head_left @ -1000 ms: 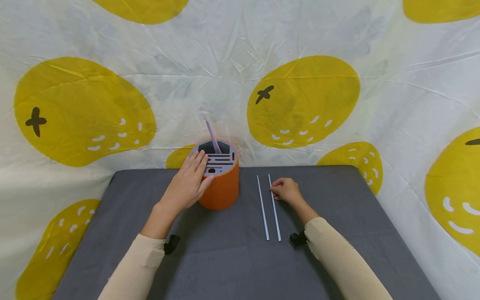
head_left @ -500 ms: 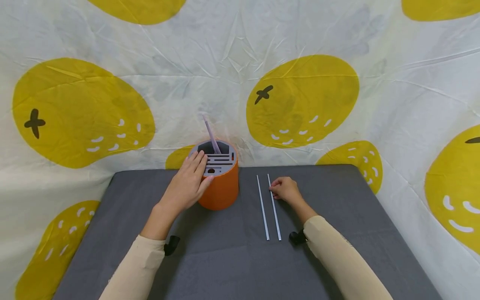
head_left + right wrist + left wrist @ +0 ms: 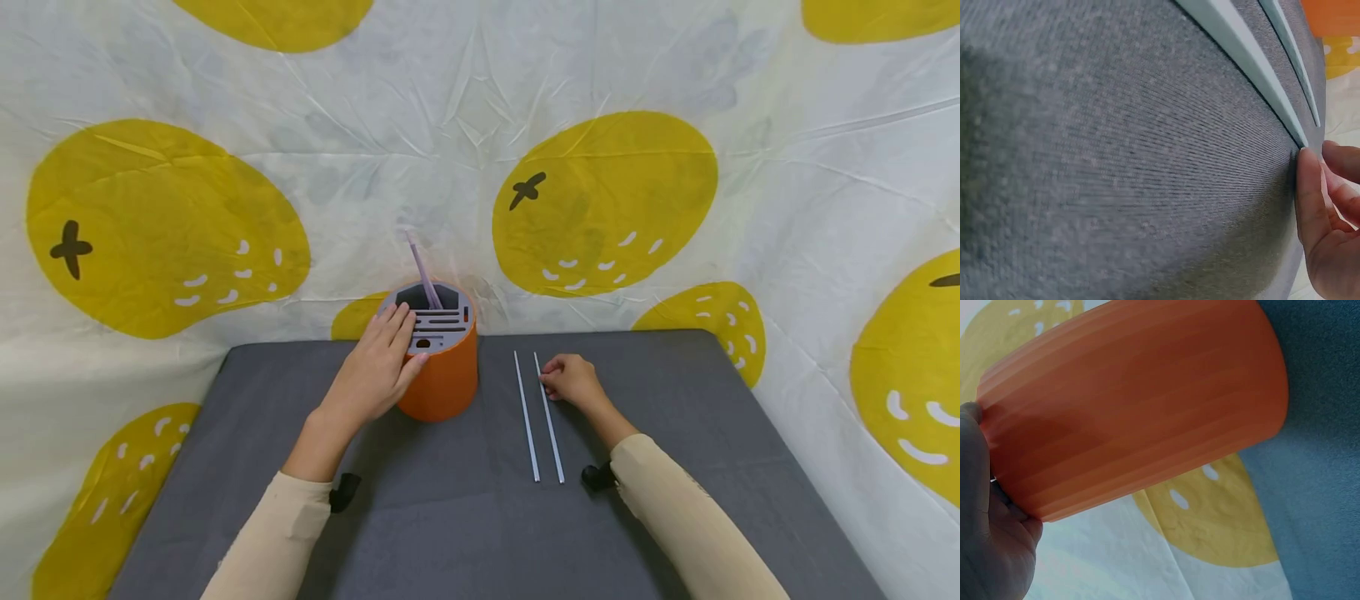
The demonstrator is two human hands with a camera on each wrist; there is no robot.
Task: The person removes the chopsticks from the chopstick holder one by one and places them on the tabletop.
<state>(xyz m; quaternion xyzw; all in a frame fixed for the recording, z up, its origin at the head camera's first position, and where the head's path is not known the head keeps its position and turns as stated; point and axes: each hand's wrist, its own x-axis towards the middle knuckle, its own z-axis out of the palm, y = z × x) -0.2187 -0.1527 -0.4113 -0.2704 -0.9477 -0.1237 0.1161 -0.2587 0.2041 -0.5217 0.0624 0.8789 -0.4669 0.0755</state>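
My left hand [image 3: 375, 367] rests with extended fingers on the grey slotted top of an orange round knife block [image 3: 442, 387], its thumb at the rim. A thin purple implement [image 3: 424, 271] leans out of the block's rear compartment; its lower end is hidden. Two slim pale chopsticks lie nearly parallel on the table to the right. At the upper part of the right chopstick [image 3: 551, 433], my right hand [image 3: 573, 379] pinches with thumb and fingers; in the right wrist view the thumb tip meets that chopstick [image 3: 1254, 65]. The left chopstick [image 3: 527, 421] lies untouched.
A dark grey cloth covers the table [image 3: 450, 533]. Behind and beside it hangs a white curtain [image 3: 420, 100] printed with yellow fruit shapes. The knife block stands near the table's back edge, close to the curtain.
The right chopstick has turned slightly, its near end shifting a little right and its far end a little left. The left hand and the knife block stay in place.
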